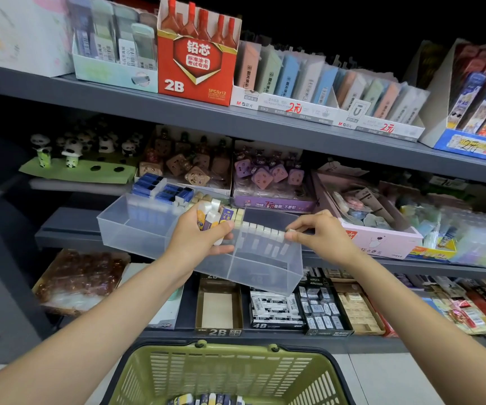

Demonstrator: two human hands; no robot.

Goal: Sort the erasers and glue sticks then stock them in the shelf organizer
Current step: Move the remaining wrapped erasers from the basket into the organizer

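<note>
A clear plastic organizer [136, 229] with compartments sits on the middle shelf, overhanging its front edge. My left hand [198, 235] grips a bundle of glue sticks [211, 216] with white, purple and yellow labels over the organizer's middle. My right hand [320, 232] pinches a small cream eraser [290, 232] at the end of a row of cream erasers [260, 229] lined up in the right compartment. Blue-sleeved erasers [163, 191] stand in the organizer's far left part.
A green shopping basket [230, 375] sits below my arms, with more glue sticks at its bottom. Boxes of erasers [277, 311] fill the lower shelf. A pink box [382, 238] stands right of the organizer. The top shelf holds a red 2B lead box [198, 68].
</note>
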